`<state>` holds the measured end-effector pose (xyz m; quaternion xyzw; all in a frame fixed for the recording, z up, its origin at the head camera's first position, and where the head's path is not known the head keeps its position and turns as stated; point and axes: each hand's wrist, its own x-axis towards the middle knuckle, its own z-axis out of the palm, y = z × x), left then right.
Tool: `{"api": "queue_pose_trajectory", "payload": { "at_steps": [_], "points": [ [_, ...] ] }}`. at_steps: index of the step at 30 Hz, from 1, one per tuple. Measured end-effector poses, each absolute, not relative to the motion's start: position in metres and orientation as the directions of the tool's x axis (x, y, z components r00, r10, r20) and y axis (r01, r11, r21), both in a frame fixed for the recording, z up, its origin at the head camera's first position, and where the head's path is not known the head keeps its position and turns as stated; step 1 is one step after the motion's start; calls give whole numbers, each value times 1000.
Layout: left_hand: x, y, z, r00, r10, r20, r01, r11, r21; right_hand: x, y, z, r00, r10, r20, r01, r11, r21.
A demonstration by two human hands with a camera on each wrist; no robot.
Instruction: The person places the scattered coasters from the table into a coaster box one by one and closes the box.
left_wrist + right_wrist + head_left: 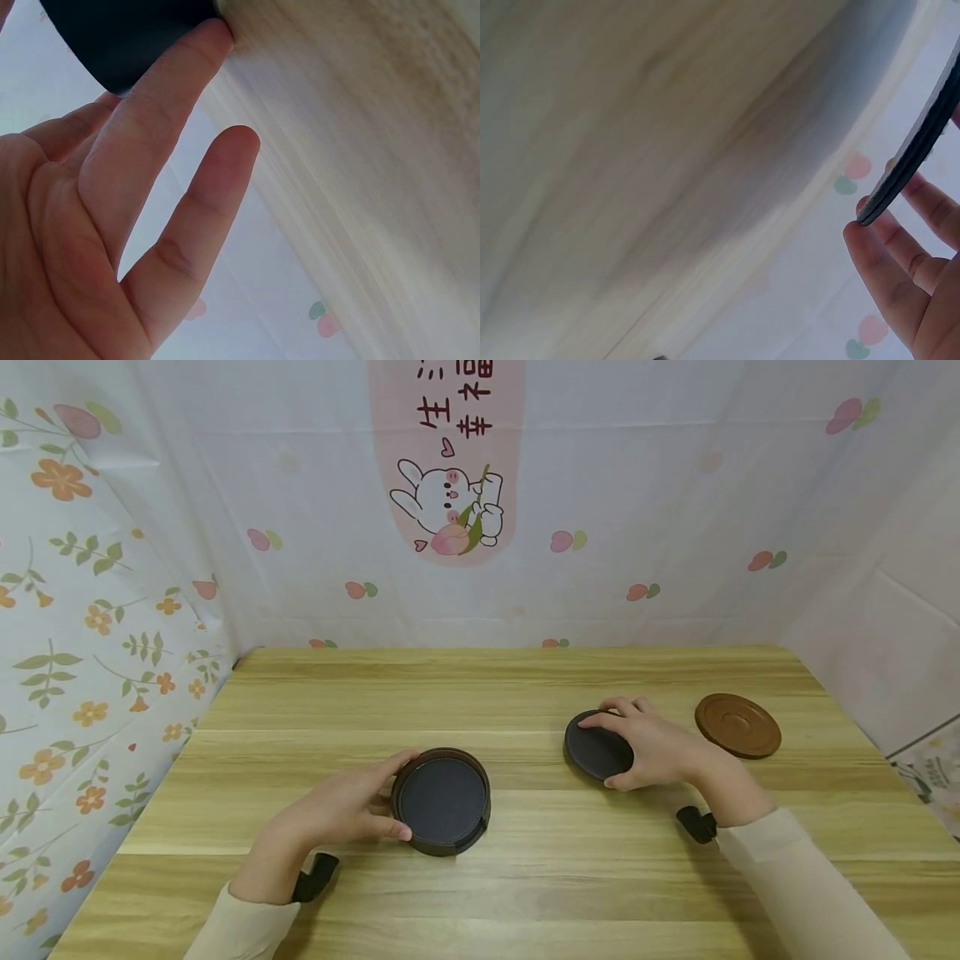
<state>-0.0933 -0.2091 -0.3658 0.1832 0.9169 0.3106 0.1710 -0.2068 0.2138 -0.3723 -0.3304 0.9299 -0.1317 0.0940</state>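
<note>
My left hand grips a round dark leather coaster holder from its left side, thumb at the near edge and fingers at the far edge. The holder stands on the table, with a notch in its lower right wall and a flat black disc face inside. In the left wrist view, fingers lie against its dark wall. My right hand holds a round black coaster by its edges. Seen edge-on in the right wrist view, the coaster looks layered and is raised above the tabletop.
A round brown wooden coaster with a ringed centre lies at the right, beyond my right hand. The wood-grain table ends at a patterned cloth backdrop. Black straps with small mounts sit at both wrists.
</note>
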Motion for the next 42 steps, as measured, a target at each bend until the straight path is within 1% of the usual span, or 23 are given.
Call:
{"api": "queue_pose_trajectory", "payload": {
  "at_steps": [9, 20, 24, 34, 42],
  "points": [
    [-93, -210, -366, -874, 447, -193, 241, 741, 627, -205, 195, -368, -748, -654, -111, -598, 737, -316],
    [-93, -210, -364, -874, 448, -189, 248, 745, 619, -201, 172, -363, -733, -677, -69, -621, 707, -340],
    [-92, -210, -364, -873, 451, -185, 253, 743, 619, -198, 162, -360, -720, -691, -61, -627, 687, -368],
    [-92, -210, -367, -872, 450, -192, 245, 741, 625, -190, 135, -359, -672, -739, -44, -662, 627, -410],
    [-93, -211, -365, -873, 443, -202, 236, 748, 621, -183, 111, -357, -616, -787, -33, -704, 569, -425]
  ]
}}
